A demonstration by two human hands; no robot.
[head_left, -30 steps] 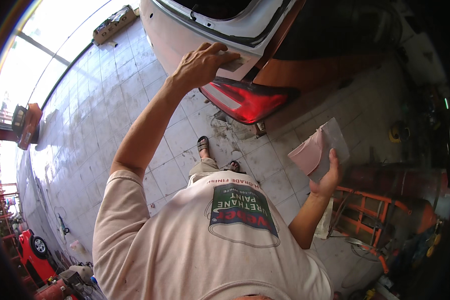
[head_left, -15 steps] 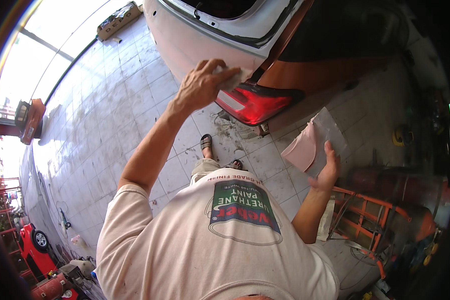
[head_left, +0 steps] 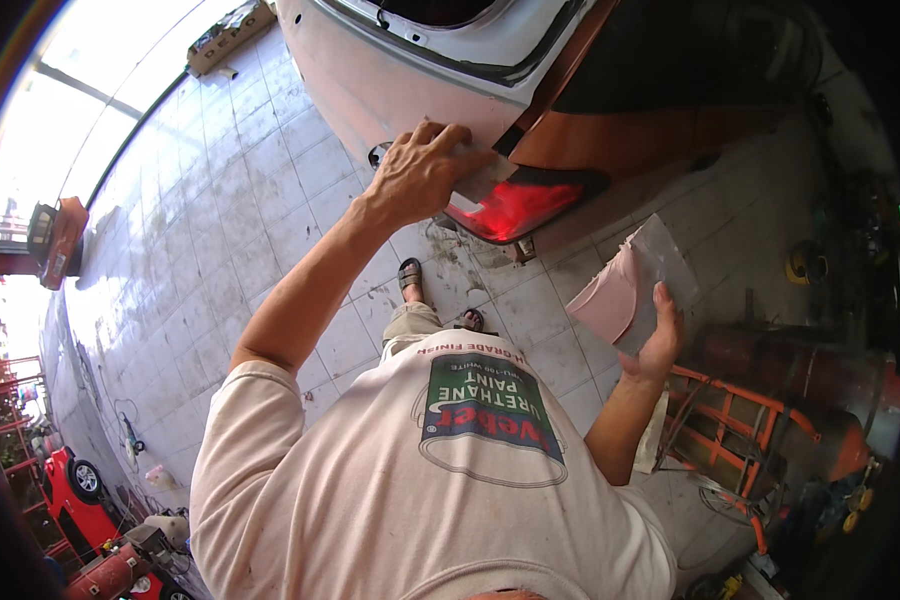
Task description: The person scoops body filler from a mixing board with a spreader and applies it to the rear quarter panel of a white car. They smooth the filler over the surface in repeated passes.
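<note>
My left hand (head_left: 417,178) is closed round a pale, flat putty spreader (head_left: 486,180), its blade partly hidden by the fingers. It works at the lower corner of a car's rear body panel (head_left: 365,75), coated in pinkish filler, just above the red tail light (head_left: 530,207). The spreader overlaps the light's upper left part in view; whether it touches the panel I cannot tell. Lower right, my right hand (head_left: 656,335) grips a clear plastic sheet (head_left: 667,262) by its near edge, thumb on top. A smooth layer of pink putty (head_left: 610,302) covers the sheet's left side.
The orange rear side of the car (head_left: 610,140) extends to the upper right. An orange metal frame (head_left: 740,420) with cables stands at lower right. A cardboard box (head_left: 228,38) lies far left on the tiled floor (head_left: 240,190). A red toy car (head_left: 75,500) is at lower left.
My left hand has shifted slightly right and toward me along the panel, bringing the spreader over the tail light's corner and uncovering a round hole. My right hand holds the sheet nearly still.
</note>
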